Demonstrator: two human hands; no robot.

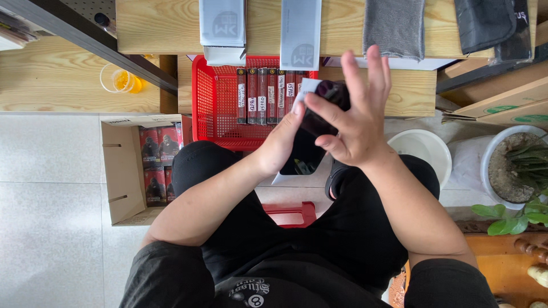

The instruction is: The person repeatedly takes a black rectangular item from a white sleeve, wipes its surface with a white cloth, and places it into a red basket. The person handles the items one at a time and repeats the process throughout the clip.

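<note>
My left hand (282,140) holds a flat white packet with a large dark panel (301,154) from below, in front of my knees. My right hand (357,114) is raised over the packet's top end, thumb and forefinger pinching a small dark glossy piece (332,91) there, the other fingers spread upward. A white tab (308,85) of the packet shows beside that piece. I sit on a red stool (291,214), with a red plastic basket (208,97) just beyond the hands.
The red basket holds several upright dark slim boxes (265,94) with white labels. An open cardboard box (123,171) of red-and-black packets stands left. A wooden shelf carries grey-white packets (301,31) and grey cloths (394,25). White bowl (425,151), potted plant (516,165) right; plastic cup (123,80).
</note>
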